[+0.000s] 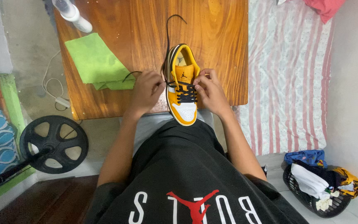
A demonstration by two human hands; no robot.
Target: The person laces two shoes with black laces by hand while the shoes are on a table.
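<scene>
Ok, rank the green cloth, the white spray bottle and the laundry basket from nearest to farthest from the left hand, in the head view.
From the left hand:
1. Green cloth, just beside it on the wooden table, to its left.
2. White spray bottle, at the table's far left corner.
3. Laundry basket, on the floor far to the right.

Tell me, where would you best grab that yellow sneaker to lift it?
Probably by the open heel collar of the sneaker, coming from the far side. The heel end stands free on the wooden table, while the left hand and right hand crowd the laces at its middle.
</scene>
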